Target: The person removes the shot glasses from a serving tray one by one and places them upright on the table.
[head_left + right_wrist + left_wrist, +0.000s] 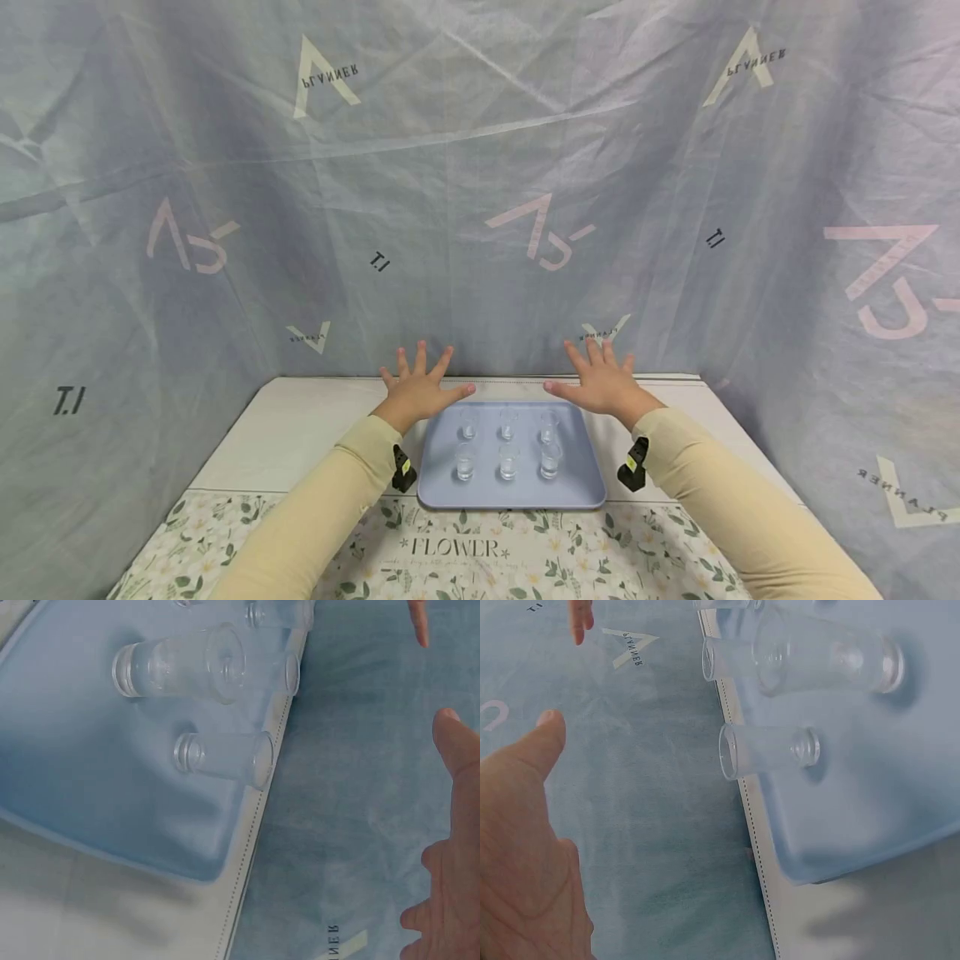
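Note:
Both hands are held out with fingers spread, holding nothing. My left hand [418, 392] hovers over the left back corner of a blue tray [487, 498], and my right hand [602, 389] is beyond its right back corner. On the tray stand several small clear glasses in two rows: a front row with a left glass [465, 464], a middle glass [509, 463] and a right glass [551, 462], and a back row behind it. In the left wrist view a clear glass [769, 752] stands near the tray's corner; the right wrist view shows another glass [225, 757] likewise.
A white tabletop [255, 442] lies under the tray, with a floral mat [450, 571] along the front. Grey fabric [465, 208] printed with letters hangs behind and on both sides. Black wrist cameras [403, 469] sit at both sleeves.

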Demonstrator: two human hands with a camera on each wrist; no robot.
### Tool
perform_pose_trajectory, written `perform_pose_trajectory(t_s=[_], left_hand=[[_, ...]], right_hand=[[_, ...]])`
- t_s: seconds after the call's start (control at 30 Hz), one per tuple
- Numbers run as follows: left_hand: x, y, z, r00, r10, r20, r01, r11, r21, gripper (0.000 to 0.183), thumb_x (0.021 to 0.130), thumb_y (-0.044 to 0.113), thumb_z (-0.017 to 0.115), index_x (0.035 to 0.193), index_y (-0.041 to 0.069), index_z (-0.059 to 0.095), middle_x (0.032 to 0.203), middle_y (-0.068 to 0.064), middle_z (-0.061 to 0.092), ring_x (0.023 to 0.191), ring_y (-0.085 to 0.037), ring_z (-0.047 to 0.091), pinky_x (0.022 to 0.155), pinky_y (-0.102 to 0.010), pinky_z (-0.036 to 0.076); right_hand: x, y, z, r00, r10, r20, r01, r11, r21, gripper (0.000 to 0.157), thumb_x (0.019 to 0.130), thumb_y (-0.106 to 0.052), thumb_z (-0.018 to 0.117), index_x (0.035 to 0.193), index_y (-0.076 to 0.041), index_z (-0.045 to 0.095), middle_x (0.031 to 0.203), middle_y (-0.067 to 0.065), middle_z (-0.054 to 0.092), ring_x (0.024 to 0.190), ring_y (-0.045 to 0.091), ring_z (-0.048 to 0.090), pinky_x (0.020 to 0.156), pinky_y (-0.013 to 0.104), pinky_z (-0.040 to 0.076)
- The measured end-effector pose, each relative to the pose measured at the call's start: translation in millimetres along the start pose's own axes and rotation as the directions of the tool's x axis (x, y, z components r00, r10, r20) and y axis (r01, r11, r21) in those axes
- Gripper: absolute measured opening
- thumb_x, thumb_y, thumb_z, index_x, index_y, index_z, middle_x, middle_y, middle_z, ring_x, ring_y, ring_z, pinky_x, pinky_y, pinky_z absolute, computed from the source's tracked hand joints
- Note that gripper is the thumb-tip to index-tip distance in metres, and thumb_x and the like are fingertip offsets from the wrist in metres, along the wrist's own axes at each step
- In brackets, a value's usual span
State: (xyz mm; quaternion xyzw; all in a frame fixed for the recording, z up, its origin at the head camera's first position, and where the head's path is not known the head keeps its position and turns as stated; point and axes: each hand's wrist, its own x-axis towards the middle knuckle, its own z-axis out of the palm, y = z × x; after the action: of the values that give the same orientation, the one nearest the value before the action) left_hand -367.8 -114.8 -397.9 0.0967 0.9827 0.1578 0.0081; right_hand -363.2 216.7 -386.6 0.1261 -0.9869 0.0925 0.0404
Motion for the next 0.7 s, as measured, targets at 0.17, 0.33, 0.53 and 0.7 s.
perform_pose_trajectory(t_s=[0.17, 0.33, 0.53, 0.7], left_hand=[[1.7, -4.6, 3.8, 1.0, -0.007, 0.001, 0.007, 1.0, -0.014, 0.099, 0.086, 0.086, 0.039, 0.164, 0.033, 0.008, 0.168, -0.018, -0.013, 0.147, -0.051, -0.022, 0.106, -0.08, -0.01], [7.4, -15.0, 18.3, 1.0, -0.025, -0.007, 0.024, 0.999, -0.028, 0.1, 0.085, 0.089, 0.035, 0.164, 0.035, 0.004, 0.168, -0.017, -0.012, 0.148, -0.051, -0.02, 0.108, -0.079, -0.006], [1.3, -26.6, 31.5, 0.998, 0.011, -0.069, -0.018, 0.994, -0.106, 0.095, 0.091, 0.08, 0.042, 0.164, 0.031, 0.007, 0.168, -0.018, -0.009, 0.149, -0.052, -0.015, 0.108, -0.079, -0.005], [-11.5, -34.3, 47.2, 0.995, 0.003, -0.095, -0.013, 0.994, -0.112, 0.096, 0.091, 0.079, 0.044, 0.164, 0.03, 0.007, 0.168, -0.02, -0.005, 0.149, -0.055, -0.009, 0.108, -0.08, -0.003]], right_hand=[[3.9, 0.7, 8.0, 0.999, -0.032, -0.039, 0.034, 0.999, 0.039, 0.1, 0.092, -0.076, 0.047, 0.162, -0.01, 0.022, 0.163, 0.03, 0.018, 0.15, 0.052, 0.007, 0.108, 0.081, 0.003], [8.7, 2.5, 24.5, 0.991, -0.074, -0.111, 0.094, 0.977, 0.193, 0.1, 0.093, -0.069, 0.055, 0.163, -0.009, 0.017, 0.163, 0.026, 0.023, 0.149, 0.047, 0.02, 0.113, 0.07, 0.021], [9.4, 3.9, 48.3, 0.981, -0.044, -0.187, 0.126, 0.882, 0.453, 0.097, 0.094, -0.054, 0.065, 0.164, -0.013, 0.011, 0.162, 0.024, 0.027, 0.147, 0.047, 0.028, 0.113, 0.066, 0.028], [1.8, 8.4, 67.0, 0.974, 0.012, -0.228, 0.143, 0.745, 0.652, 0.093, 0.095, -0.034, 0.072, 0.164, -0.015, 0.012, 0.157, 0.025, 0.037, 0.142, 0.047, 0.038, 0.111, 0.063, 0.035]])
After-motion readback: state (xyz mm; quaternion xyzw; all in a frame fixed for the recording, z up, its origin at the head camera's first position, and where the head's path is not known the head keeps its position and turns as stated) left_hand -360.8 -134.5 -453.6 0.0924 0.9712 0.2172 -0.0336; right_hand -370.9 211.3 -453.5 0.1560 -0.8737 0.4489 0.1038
